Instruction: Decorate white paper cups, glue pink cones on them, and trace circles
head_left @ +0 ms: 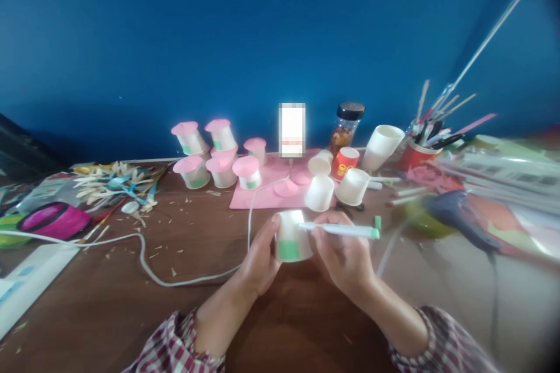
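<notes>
An upside-down white paper cup [294, 227] with a green rectangle near its wide rim is in my left hand [262, 256], whose fingers close around its left side. My right hand [343, 253] grips a white marker pen [345, 229] with a green end. The pen lies nearly level, and its tip is at the cup's upper right side. Beyond my hands, a white paper cup [319, 193], another white cup [352, 187] and a red cup [345, 163] stand close together. A pink paper sheet [240, 198] with round pink cut-outs [285, 188] lies behind.
Several inverted cups with pink paper tops [191, 170] stand back left, some stacked. Behind are a black-lidded jar [345, 128] and a red pen holder [417, 155]. A hot glue gun [459, 218] lies right. A white cable [175, 284] crosses the brown table; scraps lie left.
</notes>
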Demonstrator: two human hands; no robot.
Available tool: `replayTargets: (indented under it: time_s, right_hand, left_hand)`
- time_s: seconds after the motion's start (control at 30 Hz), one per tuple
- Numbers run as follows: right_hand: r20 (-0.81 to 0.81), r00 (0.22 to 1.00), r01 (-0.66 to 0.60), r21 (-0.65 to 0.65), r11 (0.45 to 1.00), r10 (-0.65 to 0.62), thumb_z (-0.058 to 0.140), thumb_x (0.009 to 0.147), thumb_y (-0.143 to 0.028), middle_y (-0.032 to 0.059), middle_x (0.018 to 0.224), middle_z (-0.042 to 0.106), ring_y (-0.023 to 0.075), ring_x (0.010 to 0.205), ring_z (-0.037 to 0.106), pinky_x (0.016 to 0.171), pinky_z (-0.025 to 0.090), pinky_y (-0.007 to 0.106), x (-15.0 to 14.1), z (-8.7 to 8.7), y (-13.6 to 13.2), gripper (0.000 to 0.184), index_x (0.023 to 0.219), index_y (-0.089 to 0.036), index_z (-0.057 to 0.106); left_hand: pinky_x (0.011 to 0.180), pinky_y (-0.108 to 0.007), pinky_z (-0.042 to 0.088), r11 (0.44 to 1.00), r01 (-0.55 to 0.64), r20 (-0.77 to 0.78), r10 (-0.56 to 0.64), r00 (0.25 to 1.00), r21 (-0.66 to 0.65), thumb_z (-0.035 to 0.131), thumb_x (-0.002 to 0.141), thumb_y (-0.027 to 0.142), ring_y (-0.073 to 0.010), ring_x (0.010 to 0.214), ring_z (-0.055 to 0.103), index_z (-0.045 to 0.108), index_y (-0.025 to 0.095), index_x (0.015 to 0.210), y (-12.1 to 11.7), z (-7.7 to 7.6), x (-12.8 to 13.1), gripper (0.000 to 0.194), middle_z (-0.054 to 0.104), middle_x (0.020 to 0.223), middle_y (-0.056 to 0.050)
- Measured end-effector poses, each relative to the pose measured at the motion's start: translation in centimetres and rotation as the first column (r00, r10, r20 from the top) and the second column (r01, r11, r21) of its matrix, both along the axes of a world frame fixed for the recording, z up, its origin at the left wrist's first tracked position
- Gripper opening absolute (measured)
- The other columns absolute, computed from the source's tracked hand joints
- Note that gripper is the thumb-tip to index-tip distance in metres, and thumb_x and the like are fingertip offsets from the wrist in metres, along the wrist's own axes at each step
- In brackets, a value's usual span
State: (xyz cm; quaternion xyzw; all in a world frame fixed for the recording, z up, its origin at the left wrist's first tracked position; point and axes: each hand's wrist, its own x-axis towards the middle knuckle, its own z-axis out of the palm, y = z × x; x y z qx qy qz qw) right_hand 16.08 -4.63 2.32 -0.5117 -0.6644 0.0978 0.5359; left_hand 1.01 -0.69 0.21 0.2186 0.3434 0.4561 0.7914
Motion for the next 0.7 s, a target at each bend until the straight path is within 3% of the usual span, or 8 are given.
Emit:
replayTargets:
  time_s: [0.27,0.7]
  right_hand:
    - [-0.011,1.0,0.01,-0.023,1.0,-0.01,0.053,0.088,-0.02,0.0007,0.078,0.06,0.0131,0.067,0.058,0.062,0.048,0.023,0.07,0.0,-0.02,0.002,0.087,-0.02,0.056]
    - [-0.012,1.0,0.011,-0.035,0.999,-0.012,0.053,0.088,-0.021,0.0012,0.077,0.061,0.0135,0.066,0.06,0.06,0.049,0.023,0.2,0.06,-0.01,0.003,0.087,-0.02,0.056]
  left_hand:
    - [0.091,-0.033,0.047,1.0,-0.009,0.021,0.009,1.0,-0.028,0.063,0.083,0.039,-0.0225,0.096,0.064,0.07,0.015,0.097,-0.08,0.17,-0.04,0.029,0.072,0.092,-0.005]
    - [0.093,-0.034,0.046,1.0,-0.004,0.006,0.005,1.0,-0.021,0.062,0.083,0.042,-0.0235,0.095,0.065,0.069,0.015,0.089,-0.19,0.39,-0.07,0.028,0.072,0.087,-0.006]
